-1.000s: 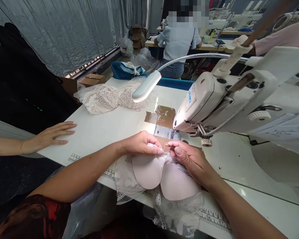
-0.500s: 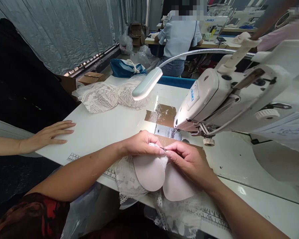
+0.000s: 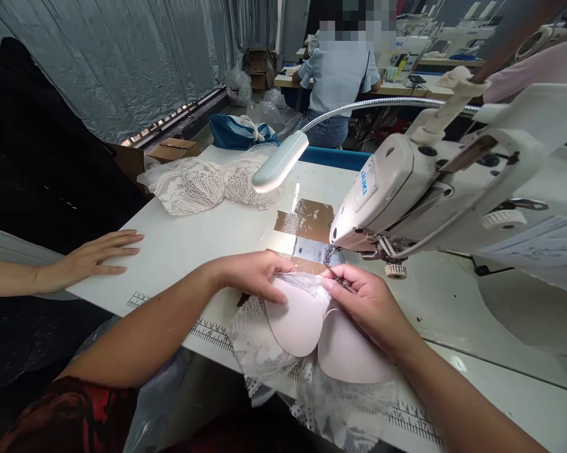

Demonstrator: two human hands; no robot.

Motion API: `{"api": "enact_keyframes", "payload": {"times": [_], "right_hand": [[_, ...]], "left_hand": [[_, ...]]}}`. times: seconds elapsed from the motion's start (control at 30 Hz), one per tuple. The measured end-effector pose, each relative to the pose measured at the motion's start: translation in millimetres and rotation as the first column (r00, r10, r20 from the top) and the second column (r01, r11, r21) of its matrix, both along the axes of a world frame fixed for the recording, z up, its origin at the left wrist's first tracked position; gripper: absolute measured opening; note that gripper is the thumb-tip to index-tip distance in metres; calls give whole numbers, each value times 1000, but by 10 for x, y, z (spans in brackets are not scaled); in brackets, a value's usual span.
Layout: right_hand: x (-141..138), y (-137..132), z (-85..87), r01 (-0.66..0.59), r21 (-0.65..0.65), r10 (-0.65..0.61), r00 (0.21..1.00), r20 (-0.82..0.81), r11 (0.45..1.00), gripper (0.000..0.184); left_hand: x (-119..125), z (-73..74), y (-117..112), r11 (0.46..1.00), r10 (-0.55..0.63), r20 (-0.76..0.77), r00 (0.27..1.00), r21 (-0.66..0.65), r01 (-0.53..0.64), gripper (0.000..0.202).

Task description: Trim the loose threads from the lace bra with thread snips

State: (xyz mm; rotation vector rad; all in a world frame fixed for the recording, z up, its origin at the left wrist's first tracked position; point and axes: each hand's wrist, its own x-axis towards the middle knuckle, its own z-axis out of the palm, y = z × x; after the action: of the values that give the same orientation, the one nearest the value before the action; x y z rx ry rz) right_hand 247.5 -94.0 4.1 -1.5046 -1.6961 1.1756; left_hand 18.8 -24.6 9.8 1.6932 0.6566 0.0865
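Left hand (image 3: 252, 277) has slid lower, fingers clamped on the left pad (image 3: 295, 318). Right hand (image 3: 365, 302) pinches lace (image 3: 311, 283) at the centre. Bra has shifted right, overhanging the table (image 3: 193, 242) edge.

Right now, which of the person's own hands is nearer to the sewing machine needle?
Right. The right hand lies just below the needle; the left hand is farther left, on the padded cups.

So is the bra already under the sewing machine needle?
No, the bra lies at the table's front edge in both hands, left hand and right hand, short of the needle.
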Motion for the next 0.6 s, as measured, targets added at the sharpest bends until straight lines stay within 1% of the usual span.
{"api": "enact_keyframes", "payload": {"times": [0.03, 0.07, 0.13, 0.17, 0.2, 0.23, 0.3, 0.37, 0.4, 0.5, 0.53, 0.6], "right_hand": [[25, 5, 10, -9, -27, 9, 1000, 21, 1000, 27], [47, 10, 17, -57, -57, 60, 997, 43, 997, 27], [75, 22, 20, -177, -91, 184, 980, 73, 980, 30], [78, 27, 15, -205, -87, 211, 975, 65, 975, 33], [73, 31, 5, -199, -77, 202, 979, 36, 977, 36], [60, 34, -8, -156, -65, 156, 988, -11, 986, 38], [21, 33, -35, -74, -61, 67, 991, -116, 995, 40], [-26, 23, -49, -54, -43, 47, 987, -152, 998, 44], [-48, 15, -49, -57, -22, 54, 989, -135, 998, 42], [-94, -8, -27, -47, 50, 48, 999, -26, 998, 25], [-101, -14, -17, -37, 71, 38, 999, -4, 997, 25], [-107, -19, -2, -36, 102, 37, 999, -10, 994, 27]], "left_hand": [[-59, 27, 25, 1000, 0, -43, 999, 23, 1, 32], [-115, 46, 48, 999, 20, -57, 998, 28, -18, 31], [-193, 64, 80, 997, 76, -16, 997, -1, -76, 30], [-210, 64, 87, 994, 105, 24, 994, -27, -104, 30], [-210, 62, 86, 991, 127, 62, 990, -48, -124, 31], [-195, 58, 79, 989, 140, 89, 986, -55, -135, 32], [-130, 48, 44, 991, 134, 113, 984, -29, -132, 34], [-48, 38, -5, 992, 124, 118, 985, 22, -128, 33], [-10, 32, -30, 990, 125, 119, 985, 45, -131, 32], [66, 9, -87, 982, 143, 131, 981, 102, -157, 28], [78, 0, -97, 979, 150, 133, 980, 118, -166, 27], [84, -11, -105, 970, 171, 138, 975, 151, -192, 28]]}}
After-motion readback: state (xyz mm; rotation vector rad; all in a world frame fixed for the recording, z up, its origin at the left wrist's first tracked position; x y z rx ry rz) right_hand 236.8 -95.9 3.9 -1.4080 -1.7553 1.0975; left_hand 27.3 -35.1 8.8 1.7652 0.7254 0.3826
